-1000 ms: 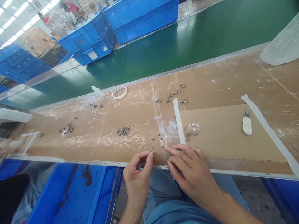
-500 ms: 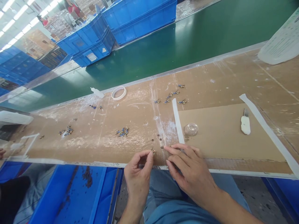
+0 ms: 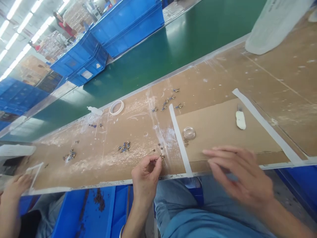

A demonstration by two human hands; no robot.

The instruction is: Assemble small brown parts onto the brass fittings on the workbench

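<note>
My left hand (image 3: 146,173) pinches a tiny brass part (image 3: 161,156) between thumb and forefinger at the near edge of the cardboard-covered bench (image 3: 223,82). Two small dark round pieces (image 3: 156,147) lie just beyond it. My right hand (image 3: 239,177) hovers to the right over the bench edge, fingers stretched out and blurred by motion, holding nothing. A small clear round dish (image 3: 189,133) sits on the cardboard sheet beyond it. A white tape strip (image 3: 178,138) runs between the two hands.
Small blue-and-brass parts lie in clusters (image 3: 123,146) (image 3: 165,102) (image 3: 69,154). A tape roll (image 3: 116,107), a white knife (image 3: 240,119), and a white bag (image 3: 272,23) are on the bench. Beyond it runs a green conveyor (image 3: 173,49) with blue crates (image 3: 111,36). Another person's hand (image 3: 15,188) is at far left.
My right hand has lifted off the tape strip and swung right. The view has tilted and shifted. Another person's hand has come in at the left.
</note>
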